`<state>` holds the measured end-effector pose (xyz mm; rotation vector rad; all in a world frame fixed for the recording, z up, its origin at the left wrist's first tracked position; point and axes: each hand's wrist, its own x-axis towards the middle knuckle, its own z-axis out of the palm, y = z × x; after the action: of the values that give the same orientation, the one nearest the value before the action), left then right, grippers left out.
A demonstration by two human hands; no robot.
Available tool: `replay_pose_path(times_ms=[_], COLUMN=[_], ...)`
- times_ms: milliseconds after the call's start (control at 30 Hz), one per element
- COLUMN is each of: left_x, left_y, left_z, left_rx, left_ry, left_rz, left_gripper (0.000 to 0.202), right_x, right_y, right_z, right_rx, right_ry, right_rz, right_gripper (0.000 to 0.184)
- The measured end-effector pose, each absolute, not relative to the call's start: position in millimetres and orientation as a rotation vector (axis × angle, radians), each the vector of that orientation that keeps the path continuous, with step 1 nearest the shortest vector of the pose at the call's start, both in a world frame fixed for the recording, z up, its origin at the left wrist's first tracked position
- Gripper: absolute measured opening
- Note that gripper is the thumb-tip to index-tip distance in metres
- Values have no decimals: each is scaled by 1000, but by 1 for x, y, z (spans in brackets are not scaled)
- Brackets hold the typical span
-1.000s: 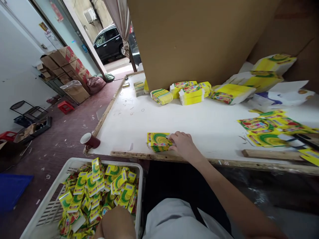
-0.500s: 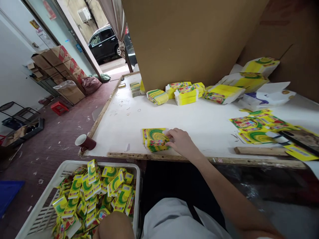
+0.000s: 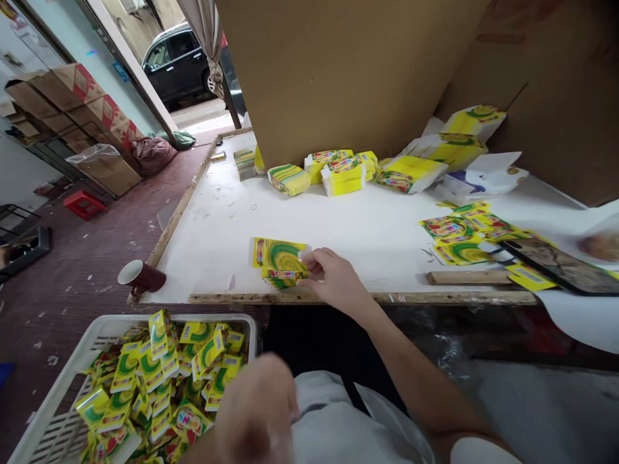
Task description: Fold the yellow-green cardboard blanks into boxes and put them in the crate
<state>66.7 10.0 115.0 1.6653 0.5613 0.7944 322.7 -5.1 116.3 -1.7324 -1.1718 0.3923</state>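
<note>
Close to the front edge of the white table, my right hand [image 3: 333, 276] pinches the right side of some yellow and green printed cartons [image 3: 284, 256]. They look flat, with a large green swirl on top and a second layer showing below. My left hand [image 3: 258, 406] is low in front of my body, beside the basket, smeared by motion, so its fingers cannot be made out. Left of it, a white plastic basket [image 3: 99, 332] holds many small yellow and green boxes [image 3: 157, 380].
A maroon mug [image 3: 145, 277] stands at the table's left corner. Yellow box stacks [image 3: 343, 174] line a cardboard wall [image 3: 348, 77] at the back. Right of centre lie flat yellow cartons [image 3: 459, 235], a wooden strip [image 3: 469, 278] and a phone [image 3: 565, 265].
My left hand has risen from the basket's near edge and moved right. The right hand keeps its hold on the cartons, the upper one now more spread from the lower. The view has shifted.
</note>
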Motion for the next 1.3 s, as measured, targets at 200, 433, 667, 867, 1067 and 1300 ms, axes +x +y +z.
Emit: replay_pose_path(times_ms=[200, 433, 667, 867, 1067, 1300], left_x=[133, 134, 134, 129, 117, 59], left_y=[59, 64, 70, 75, 74, 114], left_z=[82, 96, 100, 84, 69, 95], left_rx=[1254, 865, 717, 766, 934, 1389], left_ry=[597, 580, 538, 629, 745, 707], left_rz=[1047, 1281, 1306, 1268, 1323, 919], left_gripper=[67, 36, 37, 68, 36, 84], right_x=[273, 226, 208, 215, 240, 274], right_y=[-11, -7, -6, -3, -2, -8], right_z=[116, 96, 85, 73, 77, 88], right_rx=[-1536, -1416, -1177, -1256, -1250, -1434], right_ry=[-1334, -1348, -1067, -1213, -1227, -1536], right_rz=[542, 583, 909, 750, 543, 222], right_gripper=[29, 23, 38, 36, 11, 21])
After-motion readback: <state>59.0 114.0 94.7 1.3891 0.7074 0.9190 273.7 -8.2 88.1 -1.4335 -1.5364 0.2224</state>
